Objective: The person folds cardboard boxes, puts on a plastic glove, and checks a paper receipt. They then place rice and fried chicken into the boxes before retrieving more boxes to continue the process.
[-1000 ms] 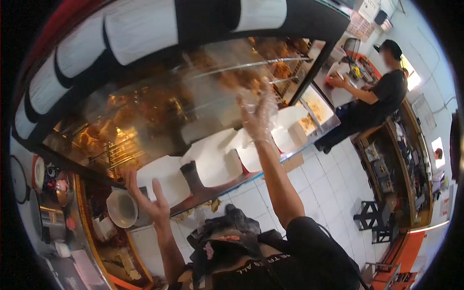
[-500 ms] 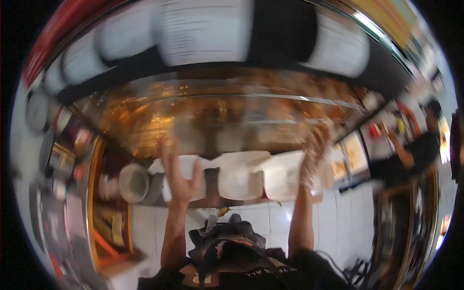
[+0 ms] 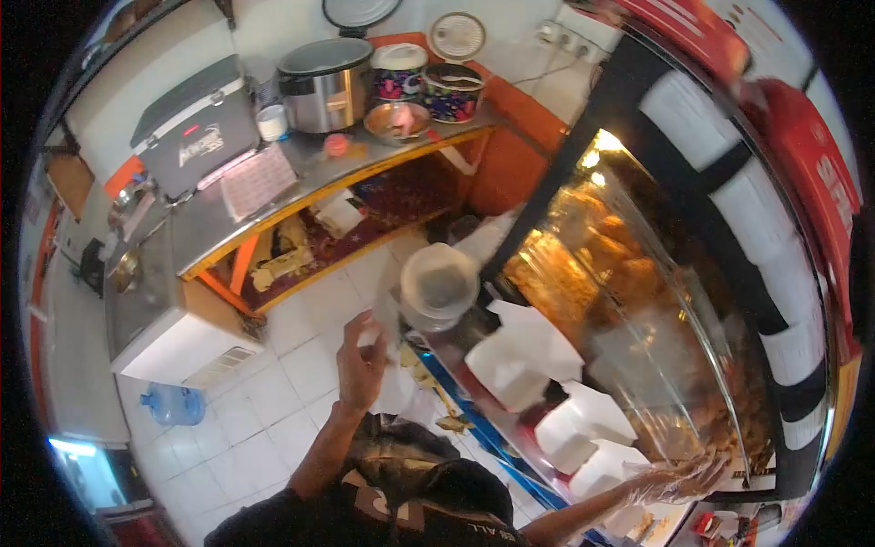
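My left hand (image 3: 362, 363) is raised over the floor, left of the counter, with its fingers curled towards the thumb. A blurred, see-through film hangs beside it; I cannot make out what the fingers hold. A clear plastic glove covers my right hand (image 3: 679, 480), stretched out flat by the lower end of the glass display case (image 3: 656, 337). Golden fried food (image 3: 556, 278) shows behind the glass. Along the counter stand open white paper boxes: one box (image 3: 515, 360), a second box (image 3: 579, 428) and a third (image 3: 606, 469) nearest my right hand. A round translucent tub (image 3: 439, 290) stands at the counter's far end.
A steel-topped table (image 3: 319, 178) against the wall carries a grey cooler box (image 3: 200, 128), a large steel pot (image 3: 326, 87), patterned containers (image 3: 453, 91) and a bowl (image 3: 396, 120). On the tiled floor (image 3: 305, 365) lies a blue water bottle (image 3: 173, 404).
My view has swung left, bringing the steel-topped table into sight. My left hand has left the boxes and its spread fingers have curled. The gloved right hand is now lower by the case.
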Motion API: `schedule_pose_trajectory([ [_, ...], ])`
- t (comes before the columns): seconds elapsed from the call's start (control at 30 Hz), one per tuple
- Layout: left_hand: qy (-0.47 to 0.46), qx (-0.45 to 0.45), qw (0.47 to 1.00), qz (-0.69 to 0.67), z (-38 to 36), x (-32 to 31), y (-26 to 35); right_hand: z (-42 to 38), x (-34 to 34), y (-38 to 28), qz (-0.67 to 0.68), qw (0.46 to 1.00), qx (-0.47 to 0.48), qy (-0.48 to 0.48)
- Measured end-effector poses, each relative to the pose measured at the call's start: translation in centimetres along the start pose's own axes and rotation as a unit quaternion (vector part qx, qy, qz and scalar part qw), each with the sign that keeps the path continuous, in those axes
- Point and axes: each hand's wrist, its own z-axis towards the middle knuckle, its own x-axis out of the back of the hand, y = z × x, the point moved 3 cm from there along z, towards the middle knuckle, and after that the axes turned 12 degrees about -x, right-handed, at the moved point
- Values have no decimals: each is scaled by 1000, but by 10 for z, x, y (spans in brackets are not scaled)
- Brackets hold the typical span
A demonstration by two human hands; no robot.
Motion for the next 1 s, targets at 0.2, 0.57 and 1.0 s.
schedule_pose_trajectory([
  [0.2,-20,-143,989,30,84,105,-50,-222,-65,-242,393,865,-110,-292],
  [0.57,-54,-152,985,63,312,145,-213,-417,-208,-425,425,779,-88,-452],
  [1.0,-87,-137,970,181,630,107,-471,-498,-550,-553,401,688,-237,-557],
])
